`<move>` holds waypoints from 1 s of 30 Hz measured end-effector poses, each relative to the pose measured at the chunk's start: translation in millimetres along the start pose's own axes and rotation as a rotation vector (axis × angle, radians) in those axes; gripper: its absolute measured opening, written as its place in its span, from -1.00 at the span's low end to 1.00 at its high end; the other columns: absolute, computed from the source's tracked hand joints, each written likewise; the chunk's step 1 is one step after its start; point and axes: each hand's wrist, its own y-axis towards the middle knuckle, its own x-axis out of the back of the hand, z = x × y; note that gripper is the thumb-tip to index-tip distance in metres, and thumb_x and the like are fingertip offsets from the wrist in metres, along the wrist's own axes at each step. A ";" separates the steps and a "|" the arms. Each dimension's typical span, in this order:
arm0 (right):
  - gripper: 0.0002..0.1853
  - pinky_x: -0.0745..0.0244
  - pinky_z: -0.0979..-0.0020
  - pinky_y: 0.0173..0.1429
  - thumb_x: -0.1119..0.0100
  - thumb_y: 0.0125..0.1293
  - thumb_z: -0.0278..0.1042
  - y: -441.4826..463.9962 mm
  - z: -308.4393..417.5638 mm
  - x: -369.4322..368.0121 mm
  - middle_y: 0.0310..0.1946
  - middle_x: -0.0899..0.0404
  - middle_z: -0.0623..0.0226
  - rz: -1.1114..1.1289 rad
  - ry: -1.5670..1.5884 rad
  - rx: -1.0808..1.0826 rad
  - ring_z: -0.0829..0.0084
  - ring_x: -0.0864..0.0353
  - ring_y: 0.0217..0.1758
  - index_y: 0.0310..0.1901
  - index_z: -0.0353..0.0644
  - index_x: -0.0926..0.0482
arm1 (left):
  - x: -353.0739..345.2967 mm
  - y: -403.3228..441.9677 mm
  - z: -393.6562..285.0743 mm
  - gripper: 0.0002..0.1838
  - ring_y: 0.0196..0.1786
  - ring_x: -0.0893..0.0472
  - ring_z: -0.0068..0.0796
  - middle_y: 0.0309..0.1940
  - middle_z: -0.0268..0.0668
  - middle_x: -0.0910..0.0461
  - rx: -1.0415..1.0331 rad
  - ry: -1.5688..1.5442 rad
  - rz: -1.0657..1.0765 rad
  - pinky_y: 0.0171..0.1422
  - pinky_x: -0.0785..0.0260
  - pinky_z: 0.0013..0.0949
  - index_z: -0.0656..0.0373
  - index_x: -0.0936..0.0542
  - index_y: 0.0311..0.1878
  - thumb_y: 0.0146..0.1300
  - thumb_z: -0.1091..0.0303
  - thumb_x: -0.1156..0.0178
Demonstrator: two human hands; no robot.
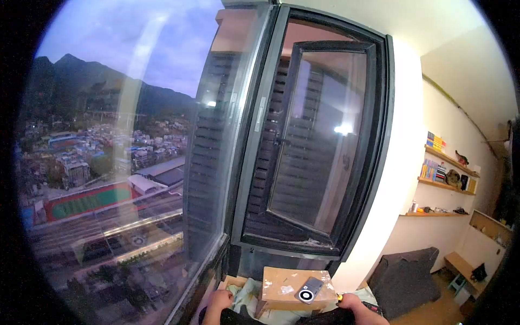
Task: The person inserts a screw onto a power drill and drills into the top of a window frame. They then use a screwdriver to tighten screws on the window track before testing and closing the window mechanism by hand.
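Low at the bottom, my left hand [221, 299] is curled closed beside a pale green cloth [246, 295]; its fingers are mostly hidden, and I cannot make out anything in them. My right hand [352, 301] is closed at the right end of a cardboard-brown box [279, 276]. A small yellow and black piece [339, 297] pokes out of that hand, its kind too small to tell. On top of the box lies a grey phone [313, 285] with a white ring on a black disc. Torn pale patches mark the box top.
A dark-framed window [325, 146] is tilted inward above the box. Large glass on the left [135, 162] looks out on a town and hills. To the right are a dark draped cushion-like thing [406, 281], wall shelves [447, 184] and a wooden bench [463, 268].
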 end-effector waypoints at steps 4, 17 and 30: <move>-0.35 -0.59 0.13 0.14 -0.27 0.09 0.34 -2.1 1.0 2.1 -0.10 -0.74 0.06 0.002 -0.022 0.006 0.06 -0.72 -0.01 -0.09 -0.15 -0.74 | 1.5 -2.0 -1.0 -0.67 -0.10 -0.71 -0.05 -0.18 -0.20 -0.74 0.010 -0.031 -0.006 0.05 -0.55 0.02 -0.08 -0.76 -0.10 0.22 0.01 -0.17; -0.34 -0.59 0.13 0.15 -0.26 0.08 0.34 -3.3 5.1 8.9 -0.06 -0.73 0.06 0.056 -0.031 0.005 0.07 -0.71 0.02 -0.04 -0.12 -0.73 | -8.6 5.6 6.4 -0.68 -0.14 -0.71 -0.06 -0.25 -0.16 -0.74 -0.035 -0.031 -0.059 0.04 -0.55 -0.03 -0.09 -0.77 -0.15 0.19 0.00 -0.18; -0.37 -0.60 0.14 0.13 -0.28 0.08 0.29 -8.1 5.9 6.6 -0.08 -0.73 0.09 0.011 -0.004 0.003 0.09 -0.72 -0.01 -0.04 -0.11 -0.73 | -2.7 0.7 3.2 -0.61 -0.11 -0.70 0.00 -0.16 -0.19 -0.74 -0.024 -0.048 -0.016 0.09 -0.55 0.03 -0.11 -0.75 -0.04 0.21 -0.05 -0.15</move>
